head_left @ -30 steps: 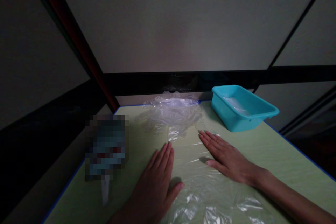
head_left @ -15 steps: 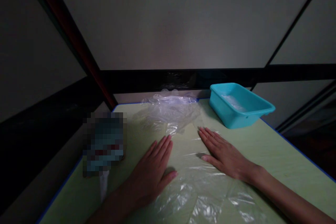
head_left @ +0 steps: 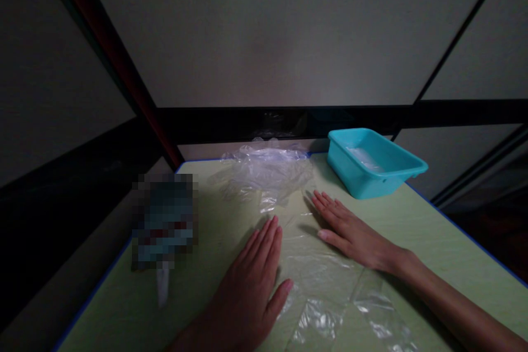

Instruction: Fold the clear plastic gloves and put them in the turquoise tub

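One left hand (head_left: pixel 251 283) is palm-down over the table (head_left: pixel 437 236), its fingers laid close together, the thumb apart, nothing gripped. To its right, between the hands, we have a thin clear plastic sheet (head_left: pixel 319 316); we judge it very light, limp and slick, apt to cling to the table and to wrinkle or tear if tugged at one spot, so we would slip a fingertip under a loose edge and pinch it at two places well apart. At the right hand (head_left: pixel 346 234) the fingers lie side by side, thumb held off, also gripping nothing; we cannot tell whether either palm presses the sheet.

From the left once more, we meet a pixelated item (head_left: pixel 167 223) we cannot identify, a pale strip (head_left: pixel 163 286) below it. In the clear plastic heap (head_left: pixel 268 168) we cannot separate the layers. The sheet's near end runs out of frame, and we cannot name the clear piece (head_left: pixel 364 159) inside the turquoise basin (head_left: pixel 343 169)
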`<control>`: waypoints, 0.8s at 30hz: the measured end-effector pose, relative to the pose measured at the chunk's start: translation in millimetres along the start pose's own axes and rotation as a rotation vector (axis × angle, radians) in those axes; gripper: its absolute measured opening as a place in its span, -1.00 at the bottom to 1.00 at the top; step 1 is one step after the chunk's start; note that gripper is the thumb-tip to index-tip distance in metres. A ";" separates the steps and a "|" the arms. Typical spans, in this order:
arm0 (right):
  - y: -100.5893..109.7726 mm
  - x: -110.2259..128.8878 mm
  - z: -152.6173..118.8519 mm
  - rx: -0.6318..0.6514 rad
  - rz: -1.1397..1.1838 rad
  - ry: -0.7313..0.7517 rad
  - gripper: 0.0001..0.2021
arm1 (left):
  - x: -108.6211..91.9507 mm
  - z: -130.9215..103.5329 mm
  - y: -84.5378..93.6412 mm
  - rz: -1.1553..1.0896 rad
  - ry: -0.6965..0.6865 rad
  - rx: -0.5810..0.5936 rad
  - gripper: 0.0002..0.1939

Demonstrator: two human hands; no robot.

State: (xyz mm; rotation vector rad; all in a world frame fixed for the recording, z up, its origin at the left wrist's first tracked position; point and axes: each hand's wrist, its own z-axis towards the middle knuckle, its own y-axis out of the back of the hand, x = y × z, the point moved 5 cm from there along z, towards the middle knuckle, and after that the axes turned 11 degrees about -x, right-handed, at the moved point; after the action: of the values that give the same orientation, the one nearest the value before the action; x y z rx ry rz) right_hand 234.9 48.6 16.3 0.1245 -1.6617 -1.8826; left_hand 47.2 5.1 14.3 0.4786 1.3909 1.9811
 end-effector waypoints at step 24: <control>-13.4 42.9 -10.0 0.250 0.148 0.270 -0.26 | -8.4 -7.5 -10.3 0.021 -0.035 -0.041 -0.31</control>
State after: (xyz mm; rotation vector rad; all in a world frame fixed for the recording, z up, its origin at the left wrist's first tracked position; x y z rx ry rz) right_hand 199.8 18.9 15.6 0.3335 -1.6619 -1.4730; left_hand 51.5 -3.6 2.7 0.5090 1.3264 2.0041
